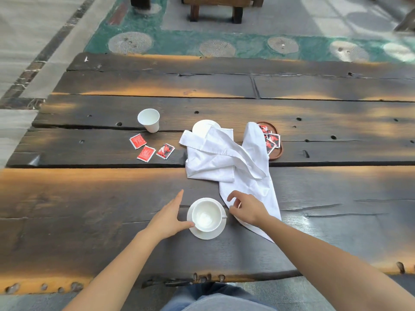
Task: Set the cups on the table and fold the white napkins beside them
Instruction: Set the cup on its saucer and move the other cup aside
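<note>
A white ceramic cup stands on a white saucer near the table's front edge. My left hand lies beside it with straight fingers, the thumb touching the cup's left side. My right hand hovers just right of the cup, fingers loosely curled over the edge of a white napkin. A second crumpled white napkin lies behind it, partly covering a white saucer. A white paper cup stands upright farther back on the left.
Three red sachets lie loose left of the napkins. A brown tray with more red sachets sits right of them, partly under a napkin. The dark wooden table has cracks and holes. A wooden bench stands beyond.
</note>
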Demonstrator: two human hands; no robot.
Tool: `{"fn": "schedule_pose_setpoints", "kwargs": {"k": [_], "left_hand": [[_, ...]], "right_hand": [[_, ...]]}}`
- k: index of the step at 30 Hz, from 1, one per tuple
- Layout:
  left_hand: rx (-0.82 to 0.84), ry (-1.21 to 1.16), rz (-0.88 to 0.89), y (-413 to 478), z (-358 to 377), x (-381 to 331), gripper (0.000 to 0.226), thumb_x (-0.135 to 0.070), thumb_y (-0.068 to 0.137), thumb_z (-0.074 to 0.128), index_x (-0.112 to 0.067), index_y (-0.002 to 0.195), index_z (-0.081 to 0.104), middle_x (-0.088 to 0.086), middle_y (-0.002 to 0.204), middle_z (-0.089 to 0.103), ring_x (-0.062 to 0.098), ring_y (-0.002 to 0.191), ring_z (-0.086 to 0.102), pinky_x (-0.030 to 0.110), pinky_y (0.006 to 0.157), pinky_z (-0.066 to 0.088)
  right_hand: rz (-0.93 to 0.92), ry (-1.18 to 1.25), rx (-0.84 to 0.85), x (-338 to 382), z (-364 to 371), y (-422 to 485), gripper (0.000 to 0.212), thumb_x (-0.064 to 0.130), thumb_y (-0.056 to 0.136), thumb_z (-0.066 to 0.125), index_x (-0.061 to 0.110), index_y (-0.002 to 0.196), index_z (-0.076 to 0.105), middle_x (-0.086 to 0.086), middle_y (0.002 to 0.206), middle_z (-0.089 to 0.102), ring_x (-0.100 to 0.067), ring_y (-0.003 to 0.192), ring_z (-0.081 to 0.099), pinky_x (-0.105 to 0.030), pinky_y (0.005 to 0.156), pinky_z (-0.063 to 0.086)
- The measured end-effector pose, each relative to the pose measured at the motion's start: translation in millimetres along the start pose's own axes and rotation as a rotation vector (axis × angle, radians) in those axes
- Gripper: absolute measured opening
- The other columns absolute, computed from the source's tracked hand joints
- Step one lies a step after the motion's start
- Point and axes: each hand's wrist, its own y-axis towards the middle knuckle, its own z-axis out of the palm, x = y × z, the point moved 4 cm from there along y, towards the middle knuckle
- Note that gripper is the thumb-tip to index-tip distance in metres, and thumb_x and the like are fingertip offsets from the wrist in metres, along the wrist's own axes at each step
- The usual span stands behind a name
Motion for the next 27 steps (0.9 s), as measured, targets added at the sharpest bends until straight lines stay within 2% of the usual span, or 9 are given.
{"fn": "schedule_pose_setpoints", "kwargs": {"k": [5,8,11,14,18,23,27], "left_hand": [[-0.229,-0.014,-0.03,18,-62,1,0.092,-0.043,0.078,0.071,-0.028,0.15,0.016,-0.007,0.155,0.027,0.016,0.141,0.029,0.039,0.11,0.033],[-0.345,-0.039,-0.007,32,-97,-1,0.085,-0.041,0.078,0.071,-0.029,0.147,0.024,-0.006,0.151,0.036,0.017,0.137,0.036,0.04,0.105,0.038],[-0.436,-0.093,-0.019,48,-130,4,0.082,-0.038,0.078,0.072,-0.026,0.146,0.027,-0.003,0.151,0.036,0.021,0.137,0.036,0.038,0.106,0.036],[-0.482,-0.117,-0.07,69,-158,15,0.082,-0.039,0.078,0.071,-0.025,0.146,0.028,-0.001,0.15,0.038,0.02,0.135,0.039,0.04,0.104,0.038],[-0.561,-0.236,-0.152,108,-188,28,0.086,-0.042,0.076,0.072,-0.023,0.146,0.026,0.0,0.146,0.042,0.021,0.132,0.042,0.04,0.099,0.039],[-0.617,-0.368,-0.224,169,-204,39,0.099,-0.038,0.075,0.075,-0.015,0.15,0.014,0.003,0.157,0.022,0.022,0.142,0.027,0.042,0.109,0.031],[-0.702,-0.457,-0.277,210,-209,50,0.106,-0.037,0.07,0.079,-0.013,0.149,0.012,0.004,0.157,0.019,0.025,0.141,0.027,0.045,0.109,0.031]], "right_hand": [[-0.079,-0.005,-0.058,38,-23,33,0.01,0.034,0.08,0.056,0.038,0.089,0.054,0.018,0.076,0.06,0.001,0.069,0.055,-0.027,0.068,0.045],[-0.146,0.015,-0.076,72,-31,59,0.01,0.032,0.083,0.057,0.032,0.093,0.058,0.015,0.079,0.06,-0.003,0.07,0.055,-0.032,0.075,0.049],[-0.196,0.011,-0.093,107,-38,87,0.013,0.03,0.083,0.06,0.028,0.096,0.062,0.014,0.082,0.063,-0.006,0.074,0.056,-0.031,0.077,0.05],[-0.217,0.023,-0.095,140,-43,118,0.013,0.028,0.082,0.059,0.029,0.095,0.062,0.014,0.084,0.064,-0.008,0.079,0.059,-0.03,0.077,0.049],[-0.221,0.08,-0.116,178,-47,164,0.015,0.024,0.083,0.059,0.027,0.097,0.064,0.014,0.082,0.063,-0.009,0.074,0.059,-0.028,0.072,0.049],[-0.223,0.098,-0.125,208,-50,226,0.018,0.02,0.083,0.06,0.022,0.101,0.063,0.009,0.086,0.066,-0.017,0.077,0.064,-0.033,0.079,0.053],[-0.21,0.065,-0.125,223,-51,273,0.025,0.019,0.084,0.059,0.02,0.109,0.063,0.004,0.099,0.068,-0.017,0.088,0.063,-0.035,0.084,0.052]]}}
